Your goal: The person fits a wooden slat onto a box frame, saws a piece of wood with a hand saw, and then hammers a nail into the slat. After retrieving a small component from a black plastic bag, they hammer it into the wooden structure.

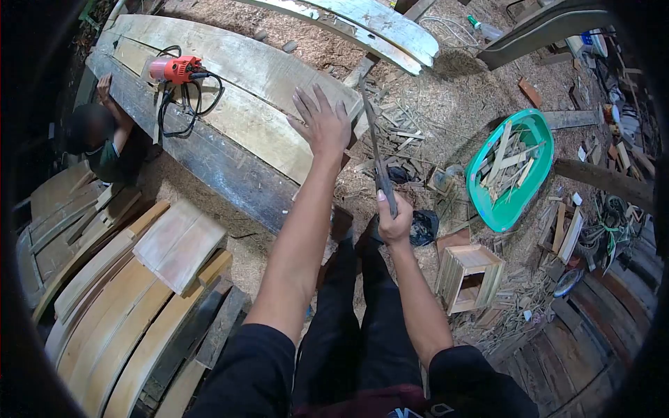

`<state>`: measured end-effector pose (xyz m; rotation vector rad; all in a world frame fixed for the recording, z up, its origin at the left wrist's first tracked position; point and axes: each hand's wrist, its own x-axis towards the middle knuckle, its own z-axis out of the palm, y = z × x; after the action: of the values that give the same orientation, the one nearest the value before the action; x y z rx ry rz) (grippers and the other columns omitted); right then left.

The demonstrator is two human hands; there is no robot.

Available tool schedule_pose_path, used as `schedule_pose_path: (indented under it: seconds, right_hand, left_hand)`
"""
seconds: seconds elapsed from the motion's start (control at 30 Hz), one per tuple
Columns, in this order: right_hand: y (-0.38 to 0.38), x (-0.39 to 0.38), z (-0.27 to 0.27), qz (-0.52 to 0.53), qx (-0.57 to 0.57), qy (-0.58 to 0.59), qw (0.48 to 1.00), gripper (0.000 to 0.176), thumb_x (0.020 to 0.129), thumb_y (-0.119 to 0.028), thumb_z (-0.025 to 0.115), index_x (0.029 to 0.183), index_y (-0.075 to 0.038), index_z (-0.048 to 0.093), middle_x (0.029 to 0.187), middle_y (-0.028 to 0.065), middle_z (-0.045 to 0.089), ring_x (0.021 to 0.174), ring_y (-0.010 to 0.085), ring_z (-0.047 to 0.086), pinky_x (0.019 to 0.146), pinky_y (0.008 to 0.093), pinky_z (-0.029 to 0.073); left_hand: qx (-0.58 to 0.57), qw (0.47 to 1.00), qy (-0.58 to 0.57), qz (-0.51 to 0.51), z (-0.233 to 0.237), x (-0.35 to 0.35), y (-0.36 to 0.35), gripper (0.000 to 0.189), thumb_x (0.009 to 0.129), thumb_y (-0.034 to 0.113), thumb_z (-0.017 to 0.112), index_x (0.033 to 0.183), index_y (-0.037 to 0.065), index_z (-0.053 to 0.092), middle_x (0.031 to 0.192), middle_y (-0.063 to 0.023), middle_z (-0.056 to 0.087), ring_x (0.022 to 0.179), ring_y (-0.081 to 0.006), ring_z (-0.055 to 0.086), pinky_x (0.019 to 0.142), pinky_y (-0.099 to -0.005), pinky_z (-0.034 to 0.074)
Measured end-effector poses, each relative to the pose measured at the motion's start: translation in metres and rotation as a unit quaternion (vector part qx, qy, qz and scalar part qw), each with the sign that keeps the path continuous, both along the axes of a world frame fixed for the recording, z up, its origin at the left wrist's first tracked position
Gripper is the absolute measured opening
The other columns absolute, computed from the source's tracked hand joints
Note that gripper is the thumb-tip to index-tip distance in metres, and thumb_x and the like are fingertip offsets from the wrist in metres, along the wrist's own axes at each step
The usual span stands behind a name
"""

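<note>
My left hand (322, 125), fingers spread, lies over the near end of a long pale wooden board (244, 59). Nothing is gripped in it. In my right hand (396, 224) is the handle end of a long, narrow, dark blade-like tool (377, 150); its exact kind cannot be told from this angle. The tool points away from me, its far end beside the board's end. Another pale plank (258, 132) and a dark, weathered plank (202, 167) run alongside. A red power tool (178, 70) with a black cord rests on the boards.
At the left, another person (104, 139) has a hand on the dark plank. A green tub (503, 224) of wood scraps and a small wooden box frame (481, 254) stand at right. Curved boards (118, 313) are stacked lower left. Shavings and offcuts cover the ground.
</note>
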<state>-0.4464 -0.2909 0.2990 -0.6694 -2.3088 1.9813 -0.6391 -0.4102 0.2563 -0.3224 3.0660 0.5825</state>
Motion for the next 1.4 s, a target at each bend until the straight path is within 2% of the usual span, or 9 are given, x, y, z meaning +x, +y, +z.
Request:
schedule_pose_path:
  seconds: [0.33,0.57,0.73,0.9,1.03,1.13,1.23,1.3,1.4]
  right_hand:
    - [-0.005,0.021,0.012,0.015,-0.021,-0.049,0.998,0.037,0.095,-0.025,0.061,0.068,-0.002,0.051,0.056,0.0008,0.042,0.055,0.0082,0.039,0.050,0.0292,0.033]
    - [-0.003,-0.046,0.004,0.002,-0.017,-0.035,0.999,0.037,0.096,-0.026,0.058,0.069,-0.002,0.053,0.055,0.0020,0.043,0.054,0.0095,0.041,0.049,0.0310,0.035]
    - [-0.016,0.030,0.007,-0.028,-0.012,-0.001,1.000,0.031,0.095,-0.022,0.059,0.073,0.000,0.060,0.055,0.0039,0.047,0.055,0.0092,0.046,0.052,0.0290,0.039]
    - [-0.009,-0.067,-0.023,-0.008,0.015,-0.004,1.000,0.036,0.096,-0.025,0.058,0.068,-0.003,0.054,0.055,0.0023,0.044,0.053,0.0096,0.043,0.051,0.0305,0.037]
    - [-0.016,0.001,-0.003,0.001,0.044,-0.011,0.999,0.035,0.095,-0.024,0.059,0.069,-0.001,0.056,0.057,0.0027,0.047,0.055,0.0094,0.045,0.052,0.0301,0.039]
    - [-0.012,0.027,-0.001,-0.034,-0.056,-0.016,0.998,0.036,0.096,-0.026,0.059,0.069,-0.001,0.056,0.057,0.0034,0.048,0.055,0.0095,0.044,0.051,0.0296,0.038]
    - [-0.002,-0.040,-0.008,0.024,0.025,-0.010,0.999,0.038,0.097,-0.027,0.058,0.069,-0.001,0.053,0.056,0.0020,0.045,0.054,0.0101,0.042,0.050,0.0302,0.036]
    - [-0.002,-0.073,-0.020,0.030,0.011,-0.006,0.999,0.038,0.097,-0.027,0.057,0.069,-0.002,0.052,0.055,0.0031,0.043,0.052,0.0112,0.041,0.050,0.0314,0.035]
    - [-0.009,-0.031,-0.014,0.018,0.060,0.057,0.996,0.034,0.096,-0.025,0.059,0.072,-0.001,0.057,0.056,0.0051,0.044,0.055,0.0101,0.044,0.051,0.0312,0.038]
  left_hand:
    - [-0.046,0.999,-0.009,0.005,-0.004,-0.001,0.003,0.070,0.099,0.042,0.040,0.156,0.006,0.019,0.162,-0.0250,0.009,0.151,-0.0374,0.005,0.116,-0.0630,-0.001]
    - [-0.042,0.999,0.012,0.004,-0.005,-0.001,0.001,0.070,0.099,0.042,0.041,0.155,0.006,0.023,0.162,-0.0247,0.010,0.150,-0.0407,0.008,0.115,-0.0657,0.003]
    - [-0.053,0.999,0.001,0.003,-0.005,-0.001,0.002,0.069,0.099,0.042,0.042,0.155,0.007,0.023,0.162,-0.0249,0.010,0.150,-0.0404,0.008,0.116,-0.0647,0.003]
    - [-0.048,0.999,0.012,0.006,-0.005,0.000,0.002,0.069,0.099,0.042,0.041,0.156,0.007,0.022,0.162,-0.0242,0.010,0.150,-0.0401,0.008,0.116,-0.0644,0.003]
    - [-0.050,0.999,0.008,0.008,-0.004,0.000,0.003,0.070,0.098,0.042,0.041,0.156,0.008,0.022,0.162,-0.0235,0.009,0.150,-0.0401,0.007,0.116,-0.0643,0.003]
    - [-0.051,0.999,0.015,0.008,-0.005,-0.001,0.003,0.069,0.098,0.042,0.042,0.155,0.007,0.023,0.162,-0.0242,0.010,0.150,-0.0404,0.008,0.116,-0.0644,0.003]
    - [-0.047,0.999,0.013,0.013,-0.006,0.000,0.003,0.071,0.097,0.042,0.042,0.156,0.009,0.020,0.163,-0.0225,0.009,0.151,-0.0365,0.006,0.117,-0.0629,0.000]
    - [-0.051,0.999,-0.001,0.014,-0.005,0.001,0.003,0.071,0.098,0.042,0.041,0.157,0.009,0.019,0.163,-0.0226,0.009,0.151,-0.0367,0.005,0.117,-0.0629,0.000]
    - [-0.052,0.999,-0.006,0.010,-0.001,-0.004,0.004,0.071,0.098,0.043,0.041,0.157,0.009,0.018,0.163,-0.0229,0.008,0.151,-0.0370,0.005,0.117,-0.0629,0.000]
